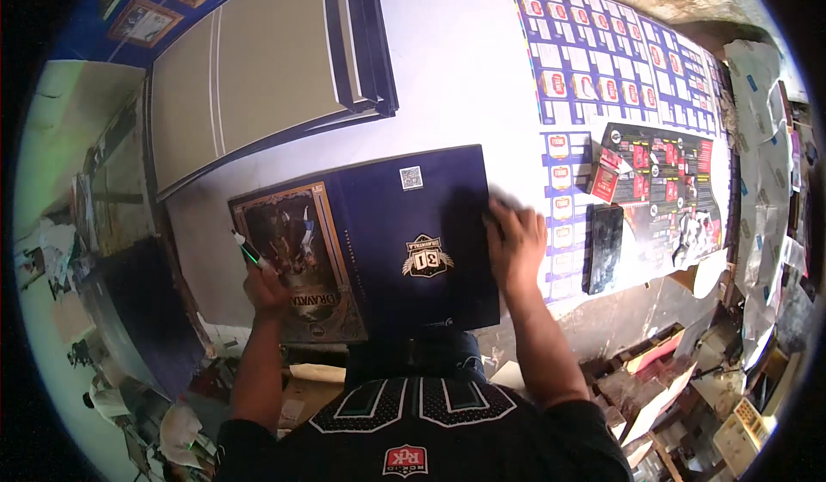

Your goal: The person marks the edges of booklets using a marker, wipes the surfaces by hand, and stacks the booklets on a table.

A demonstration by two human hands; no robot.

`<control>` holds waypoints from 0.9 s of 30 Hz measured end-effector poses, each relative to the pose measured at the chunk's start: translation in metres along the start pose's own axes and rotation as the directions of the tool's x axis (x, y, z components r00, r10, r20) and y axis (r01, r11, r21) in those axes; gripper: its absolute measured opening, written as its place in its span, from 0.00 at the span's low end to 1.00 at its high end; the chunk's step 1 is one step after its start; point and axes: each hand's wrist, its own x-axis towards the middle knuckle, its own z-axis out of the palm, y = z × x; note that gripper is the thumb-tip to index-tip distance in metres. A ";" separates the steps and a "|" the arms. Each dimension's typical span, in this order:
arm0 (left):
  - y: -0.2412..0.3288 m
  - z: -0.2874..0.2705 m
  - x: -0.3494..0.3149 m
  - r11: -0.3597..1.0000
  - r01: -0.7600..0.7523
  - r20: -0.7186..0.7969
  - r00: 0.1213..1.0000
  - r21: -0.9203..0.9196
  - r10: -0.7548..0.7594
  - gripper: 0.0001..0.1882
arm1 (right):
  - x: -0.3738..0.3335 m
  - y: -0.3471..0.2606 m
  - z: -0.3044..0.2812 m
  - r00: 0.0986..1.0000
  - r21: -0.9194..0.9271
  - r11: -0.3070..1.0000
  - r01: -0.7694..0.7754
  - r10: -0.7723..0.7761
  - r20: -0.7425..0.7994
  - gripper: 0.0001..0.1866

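While flat on cover [379, 241], right hand [514, 243].

white table [447, 69], dark blue printed sheet [387, 232], grey boards [258, 69], label sheets [602, 60]

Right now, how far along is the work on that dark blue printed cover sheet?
Done: the dark blue cover sheet lies flat on the white table. In hand: the right hand presses its right edge, and the left hand holds a green-and-white tool on the picture panel. Left: the stacked boards lie untouched.
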 end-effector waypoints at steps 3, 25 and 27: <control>0.009 0.001 0.001 0.978 -0.166 -0.105 0.978 0.124 0.180 0.17 | -0.015 0.007 -0.006 0.993 0.002 0.998 -0.056 0.056 0.109 0.16; 0.000 0.009 0.002 0.995 -0.083 -0.066 0.994 0.054 0.087 0.21 | 0.038 -0.010 0.015 0.997 0.013 0.997 0.071 -0.070 -0.034 0.15; 0.011 0.008 0.004 0.999 -0.032 -0.052 0.998 0.042 0.034 0.20 | -0.051 0.004 -0.001 0.995 -0.034 0.996 0.087 -0.085 0.046 0.20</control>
